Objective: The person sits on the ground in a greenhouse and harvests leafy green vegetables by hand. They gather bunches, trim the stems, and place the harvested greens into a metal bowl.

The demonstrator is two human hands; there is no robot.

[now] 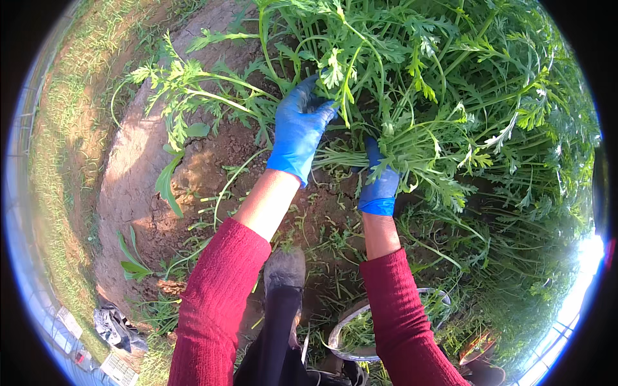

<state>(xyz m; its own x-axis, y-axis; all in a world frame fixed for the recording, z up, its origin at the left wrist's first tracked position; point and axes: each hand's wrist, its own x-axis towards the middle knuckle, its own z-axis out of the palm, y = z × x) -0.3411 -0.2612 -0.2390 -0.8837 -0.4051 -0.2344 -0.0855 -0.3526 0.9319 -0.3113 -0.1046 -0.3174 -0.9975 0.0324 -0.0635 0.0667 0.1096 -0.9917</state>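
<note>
Both hands wear blue gloves. My left hand [301,118] reaches into the standing leafy green plants [338,29] at their stems, its thumb and fingers curved; leaves cover the fingertips, and whether it grips a stem cannot be told. To its right, my right hand [380,178] is closed round a bunch of cut leafy greens [420,149]. The bunch lies sideways, pale stem ends [338,158] towards the left and leaves to the right. Its fingers are partly hidden under the leaves.
Bare soil [193,169] with scattered stems lies left of the plants. Below my right forearm stands a round container [338,333] with greens in it. A boot [285,270] is between my arms. A crumpled plastic bag [116,328] and a white crate [118,370] are at lower left.
</note>
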